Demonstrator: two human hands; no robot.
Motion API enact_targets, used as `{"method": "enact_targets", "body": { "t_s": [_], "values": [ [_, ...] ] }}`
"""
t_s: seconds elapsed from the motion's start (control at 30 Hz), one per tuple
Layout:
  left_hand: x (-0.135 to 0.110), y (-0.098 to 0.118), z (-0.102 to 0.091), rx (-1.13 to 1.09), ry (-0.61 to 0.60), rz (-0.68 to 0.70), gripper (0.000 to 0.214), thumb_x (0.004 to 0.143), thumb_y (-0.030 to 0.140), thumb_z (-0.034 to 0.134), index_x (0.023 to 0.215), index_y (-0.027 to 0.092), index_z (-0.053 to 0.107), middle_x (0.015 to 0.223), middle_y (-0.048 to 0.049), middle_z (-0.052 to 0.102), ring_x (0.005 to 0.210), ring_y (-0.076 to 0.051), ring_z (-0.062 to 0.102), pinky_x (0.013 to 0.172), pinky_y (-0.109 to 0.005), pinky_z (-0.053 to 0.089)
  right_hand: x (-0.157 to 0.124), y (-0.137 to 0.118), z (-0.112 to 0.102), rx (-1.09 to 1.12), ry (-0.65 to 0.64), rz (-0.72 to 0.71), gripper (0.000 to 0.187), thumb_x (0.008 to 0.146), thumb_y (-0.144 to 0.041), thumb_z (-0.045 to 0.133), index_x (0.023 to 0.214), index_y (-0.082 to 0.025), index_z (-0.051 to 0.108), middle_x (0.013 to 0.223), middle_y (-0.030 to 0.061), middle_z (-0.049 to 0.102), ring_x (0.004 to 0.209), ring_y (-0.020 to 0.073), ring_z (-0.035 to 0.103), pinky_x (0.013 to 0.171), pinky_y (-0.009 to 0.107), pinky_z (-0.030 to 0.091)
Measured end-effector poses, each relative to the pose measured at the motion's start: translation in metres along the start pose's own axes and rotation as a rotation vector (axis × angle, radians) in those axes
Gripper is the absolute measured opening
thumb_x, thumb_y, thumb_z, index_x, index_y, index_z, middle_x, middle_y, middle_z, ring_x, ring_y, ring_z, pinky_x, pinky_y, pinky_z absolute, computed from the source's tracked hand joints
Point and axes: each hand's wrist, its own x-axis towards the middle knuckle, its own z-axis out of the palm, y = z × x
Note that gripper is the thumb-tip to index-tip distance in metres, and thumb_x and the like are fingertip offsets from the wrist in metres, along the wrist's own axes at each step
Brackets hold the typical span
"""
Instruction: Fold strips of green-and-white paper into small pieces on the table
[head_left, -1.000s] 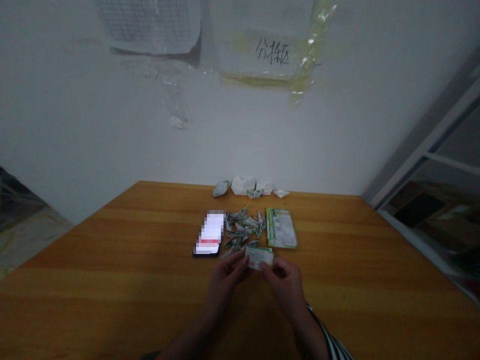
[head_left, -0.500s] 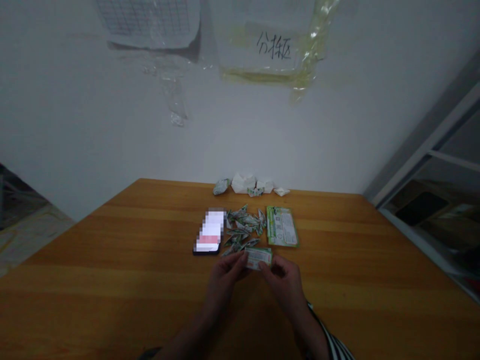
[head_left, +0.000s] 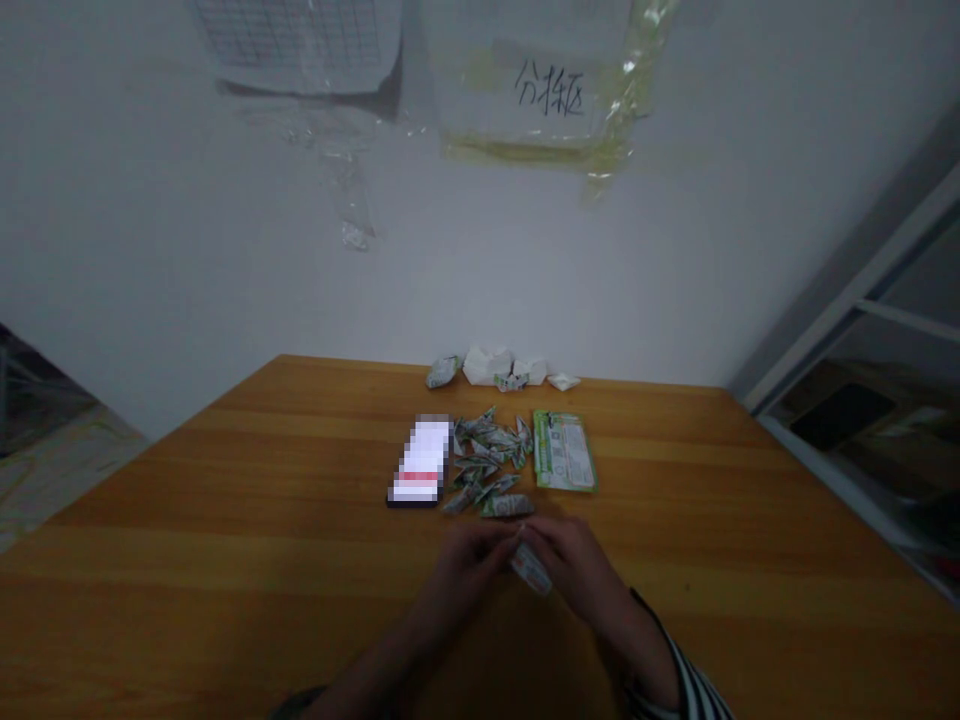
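A small white and green printed packet (head_left: 531,570), creased and hanging tilted, is pinched at its upper edge between both hands. My left hand (head_left: 469,562) is closed on it from the left, my right hand (head_left: 576,568) from the right, with the fingertips meeting. Fingers cover part of the packet. Just beyond the hands lies another folded packet (head_left: 507,505). Behind it spreads a loose pile of several folded green and white packets (head_left: 486,440).
Left of the pile lies a phone (head_left: 422,460) with a lit, blurred screen; a flat green pouch (head_left: 564,452) lies right. Crumpled white tissues (head_left: 487,367) and a crumpled wrapper (head_left: 442,373) sit at the wooden table's (head_left: 225,480) back edge by the wall.
The packet has gone from held nearly flat to creased and tilted downward. Both hands have drawn together and slightly nearer to me, uncovering a folded packet at the pile's front.
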Motion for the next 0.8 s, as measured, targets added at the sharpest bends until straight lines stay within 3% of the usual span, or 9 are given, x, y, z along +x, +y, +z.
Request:
{"method": "enact_targets", "body": {
  "t_s": [0.1,0.23,0.3,0.4,0.57,0.73,0.8],
  "values": [
    [0.002,-0.007,0.002,0.035,-0.003,0.005,0.024,0.082,0.037,0.062,0.085,0.015,0.072,0.08,-0.0077,0.074,0.076,-0.022,0.067,0.069,-0.03,0.052,-0.002,0.002,0.006,-0.248,-0.077,0.017,0.03,0.096,-0.027,0.042,0.083,-0.023,0.069,0.073,0.0031,0.074,0.065,0.0191,0.068,0.057,0.025,0.04],
    [0.007,-0.016,0.003,-0.077,0.143,-0.012,0.029,0.077,0.04,0.068,0.095,0.02,0.056,0.069,-0.0003,0.068,0.064,-0.018,0.065,0.059,-0.026,0.052,-0.003,0.005,0.012,-0.409,0.05,0.028,0.031,0.095,-0.025,0.039,0.081,-0.02,0.066,0.071,0.0055,0.073,0.06,0.0192,0.067,0.053,0.026,0.034],
    [0.008,-0.016,0.001,-0.067,0.177,0.008,0.027,0.075,0.039,0.071,0.084,0.019,0.055,0.069,0.0009,0.065,0.061,-0.015,0.063,0.057,-0.024,0.05,-0.003,0.007,0.012,-0.423,0.121,0.032,0.034,0.096,-0.026,0.037,0.077,-0.019,0.064,0.064,0.0052,0.07,0.055,0.0182,0.066,0.051,0.026,0.032],
    [0.007,-0.011,-0.001,-0.036,0.125,0.003,0.025,0.075,0.037,0.072,0.072,0.017,0.056,0.064,0.0013,0.061,0.057,-0.013,0.059,0.055,-0.023,0.049,-0.004,0.009,0.012,-0.387,0.14,0.005,0.037,0.097,-0.028,0.035,0.074,-0.02,0.062,0.059,0.003,0.067,0.05,0.0165,0.063,0.049,0.026,0.03],
    [0.006,-0.004,-0.001,-0.045,0.098,0.006,0.024,0.073,0.035,0.074,0.068,0.016,0.06,0.06,0.0016,0.06,0.055,-0.013,0.057,0.054,-0.022,0.046,-0.006,0.009,0.013,-0.355,0.183,-0.028,0.036,0.098,-0.028,0.034,0.075,-0.02,0.061,0.058,0.0019,0.066,0.048,0.0149,0.059,0.05,0.026,0.031],
    [0.006,-0.001,0.0,0.091,0.165,0.048,0.024,0.069,0.034,0.076,0.062,0.015,0.062,0.059,0.0004,0.062,0.057,-0.013,0.056,0.054,-0.022,0.043,-0.01,0.009,0.016,-0.441,0.226,-0.134,0.033,0.096,-0.023,0.035,0.076,-0.019,0.062,0.061,0.0044,0.067,0.054,0.0166,0.062,0.054,0.027,0.034],
    [0.006,0.001,0.001,0.042,0.188,0.03,0.027,0.068,0.035,0.077,0.058,0.015,0.062,0.057,0.0005,0.063,0.056,-0.013,0.056,0.055,-0.022,0.043,-0.011,0.008,0.018,-0.471,0.267,-0.158,0.033,0.095,-0.022,0.036,0.076,-0.019,0.062,0.061,0.0054,0.067,0.055,0.0173,0.062,0.056,0.027,0.034]
  ]
}}
